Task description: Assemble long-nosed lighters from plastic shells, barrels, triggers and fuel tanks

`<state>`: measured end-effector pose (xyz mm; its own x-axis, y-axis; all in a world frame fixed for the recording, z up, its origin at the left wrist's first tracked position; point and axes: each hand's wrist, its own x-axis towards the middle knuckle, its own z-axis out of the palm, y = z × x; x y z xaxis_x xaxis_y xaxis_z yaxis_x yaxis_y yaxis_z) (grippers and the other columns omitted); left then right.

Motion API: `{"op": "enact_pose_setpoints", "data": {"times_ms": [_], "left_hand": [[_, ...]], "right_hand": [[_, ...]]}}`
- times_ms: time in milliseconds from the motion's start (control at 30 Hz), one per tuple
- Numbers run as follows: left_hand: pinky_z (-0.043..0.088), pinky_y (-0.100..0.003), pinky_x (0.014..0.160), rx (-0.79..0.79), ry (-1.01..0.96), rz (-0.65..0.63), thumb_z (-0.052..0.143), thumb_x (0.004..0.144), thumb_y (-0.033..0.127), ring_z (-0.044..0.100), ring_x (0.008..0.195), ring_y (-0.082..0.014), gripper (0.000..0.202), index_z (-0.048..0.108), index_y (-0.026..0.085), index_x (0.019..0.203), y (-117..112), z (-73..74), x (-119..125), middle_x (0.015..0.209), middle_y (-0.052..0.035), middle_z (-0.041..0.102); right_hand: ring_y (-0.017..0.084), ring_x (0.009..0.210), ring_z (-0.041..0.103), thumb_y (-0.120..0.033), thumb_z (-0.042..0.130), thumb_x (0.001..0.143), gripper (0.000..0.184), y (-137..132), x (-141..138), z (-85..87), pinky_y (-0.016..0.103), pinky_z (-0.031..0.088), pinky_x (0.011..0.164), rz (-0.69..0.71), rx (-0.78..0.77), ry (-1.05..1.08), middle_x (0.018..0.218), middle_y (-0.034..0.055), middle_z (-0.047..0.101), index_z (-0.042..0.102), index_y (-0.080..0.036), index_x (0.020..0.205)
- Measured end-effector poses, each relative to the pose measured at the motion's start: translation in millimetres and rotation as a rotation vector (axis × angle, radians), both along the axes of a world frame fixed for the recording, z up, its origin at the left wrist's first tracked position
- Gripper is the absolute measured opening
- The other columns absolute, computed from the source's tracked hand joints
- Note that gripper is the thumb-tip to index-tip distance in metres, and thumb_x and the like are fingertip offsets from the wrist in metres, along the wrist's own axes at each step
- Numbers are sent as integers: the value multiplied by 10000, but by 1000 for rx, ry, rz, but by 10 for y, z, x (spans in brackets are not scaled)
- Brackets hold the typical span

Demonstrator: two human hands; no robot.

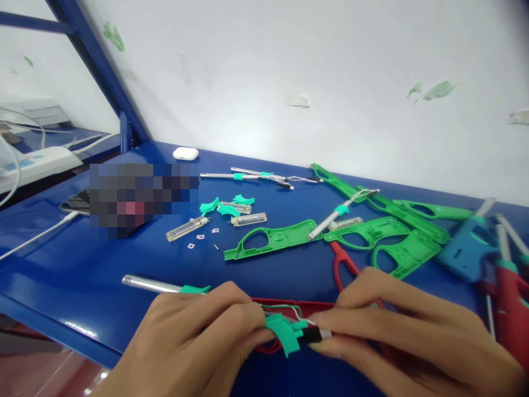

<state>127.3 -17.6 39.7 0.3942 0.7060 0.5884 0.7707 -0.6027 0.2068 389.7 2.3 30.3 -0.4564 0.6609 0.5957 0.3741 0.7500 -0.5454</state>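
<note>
Pinched in my left hand point(202, 336) is a teal lighter trigger point(284, 331). The fingertips of my right hand point(397, 331) grip a small black-and-grey igniter point(312, 335), whose black part meets the trigger. Thin green and white wires point(295, 307) run beside these pieces. Behind and beneath them, a red lighter handle shell point(316, 309) is partly hidden by both hands. A silver lighter tube point(151, 283) with a teal collar sticks out to the left, past my left hand.
Green handle shells point(273, 240), clear fuel tanks point(187, 228), teal triggers point(229, 209) and wired metal tubes point(248, 176) lie farther back. Blue point(465, 251) and red lighters point(510, 300) sit at right. A phone point(76, 203) and white earbud case point(185, 154) are at left. A white wall stands behind.
</note>
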Motion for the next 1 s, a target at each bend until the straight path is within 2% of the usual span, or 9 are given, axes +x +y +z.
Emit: {"op": "enact_pose_setpoints", "data": {"times_ms": [167,267,300,400,500,567,767,867,1000], "left_hand": [[699,-243,741,11,-7,-14,824,1078,481,819,838,-170,183,846,311,1141,-13,-15,-28,1018,-8,846],[671,-232,705,23,-16,-30,827,1085,388,816,799,-153,97,832,305,1136,-68,-80,-89,1005,13,851],[653,-224,692,26,-28,-35,789,1111,325,813,784,-141,44,816,302,1137,-89,-108,-111,999,25,852],[579,-212,660,15,-60,-70,569,1216,167,804,753,-90,213,731,289,1151,-131,-180,-158,984,67,846],[535,-235,643,5,-65,-98,444,1275,187,805,755,-65,270,673,286,1170,-139,-203,-167,994,82,842],[541,-236,649,8,-56,-94,451,1273,191,812,768,-66,255,667,289,1181,-137,-194,-161,1007,82,841],[572,-228,651,5,-61,-77,521,1160,27,816,764,-73,316,669,304,1187,-122,-164,-166,1002,101,830],[573,-215,653,20,-69,-83,525,1150,16,816,772,-67,322,674,300,1184,-111,-168,-174,1006,97,829],[575,-206,672,29,-56,-57,521,1174,41,810,775,-60,299,675,298,1184,-114,-175,-170,1013,97,823]], "right_hand": [[80,746,834,-194,883,1052,148,-8,-34,-7,96,664,753,-15,-35,19,973,-48,841,873,-309,1144],[68,729,823,-202,883,1051,143,-16,-27,-26,81,649,728,-15,-46,12,953,-60,833,872,-322,1128],[68,727,821,-204,884,1049,142,-16,-22,-30,80,647,721,-12,-45,13,952,-60,832,871,-323,1126],[74,712,815,-223,883,1052,138,-7,-11,-23,93,650,694,-12,-31,24,956,-51,830,876,-326,1143],[76,685,806,-221,875,1057,140,-2,-5,-3,106,653,678,-20,-25,23,943,-50,826,886,-331,1144],[80,683,809,-204,889,1041,155,-6,-1,5,109,654,673,-33,-35,22,940,-50,828,892,-330,1131],[111,690,818,-166,931,977,229,-23,4,21,149,662,642,-61,-80,50,946,-41,837,898,-342,1120],[128,750,846,-201,927,995,218,-25,-3,33,161,685,685,-102,-107,26,958,-50,847,896,-380,1115],[120,732,841,-232,927,1001,176,-14,-6,38,145,676,666,-107,-102,21,944,-48,848,905,-376,1099]]}}
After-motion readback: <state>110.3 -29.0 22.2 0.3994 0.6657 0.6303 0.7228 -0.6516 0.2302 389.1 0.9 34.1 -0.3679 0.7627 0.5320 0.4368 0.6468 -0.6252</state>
